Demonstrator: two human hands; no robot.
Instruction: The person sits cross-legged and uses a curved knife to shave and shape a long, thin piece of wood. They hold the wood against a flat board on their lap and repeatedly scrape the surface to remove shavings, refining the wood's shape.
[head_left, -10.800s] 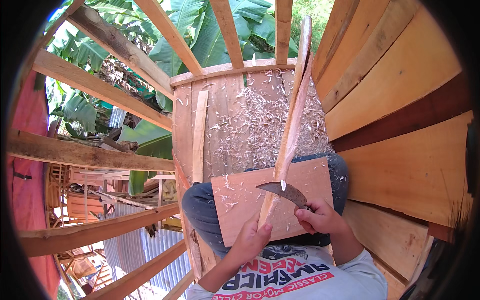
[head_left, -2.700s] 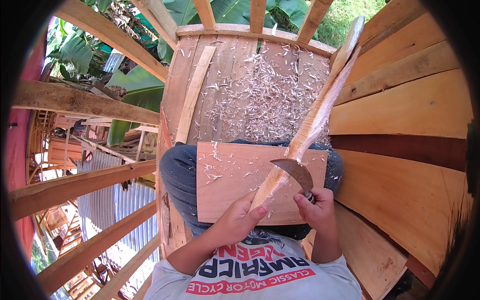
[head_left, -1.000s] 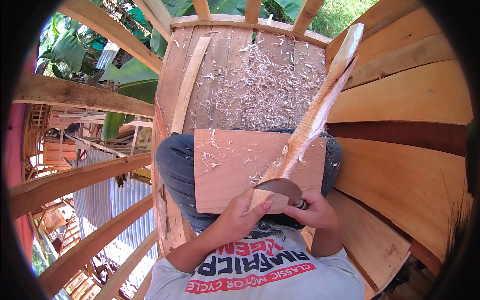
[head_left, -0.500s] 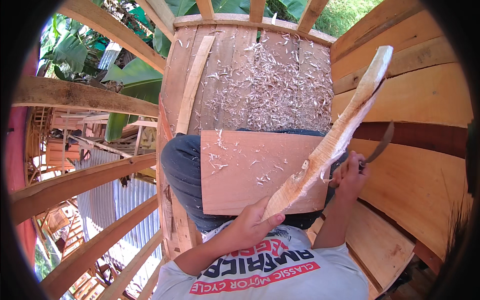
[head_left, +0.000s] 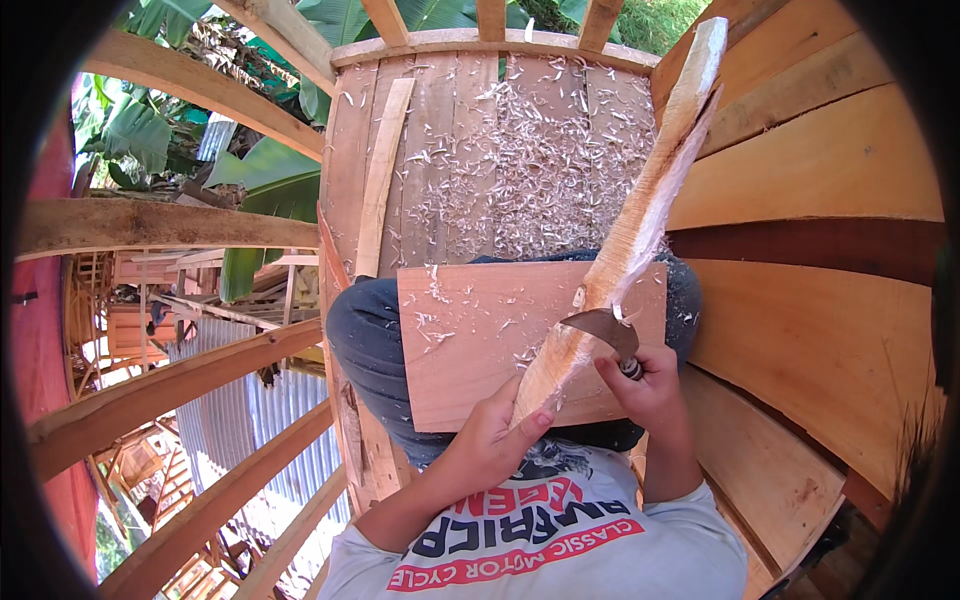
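Observation:
My left hand is wrapped round the near end of a long, rough piece of wood. The wood slants up and away to the right, pale and freshly cut along its right edge, with a dark split near the far end. In my right hand is a knife with a curved blade. The blade lies across the wood's lower part, just below a knot, and seems to touch it. Under the wood a flat rectangular board rests across my lap, with a few curled shavings on it.
Many wood shavings cover the plank floor in front of me. A loose wooden strip lies at the floor's left. Slatted rails stand on the left, and a plank wall rises close by my right arm.
My right hand has brought the knife in from the right, onto the wood. The wood's far end has swung a little up and left; my left hand keeps its hold.

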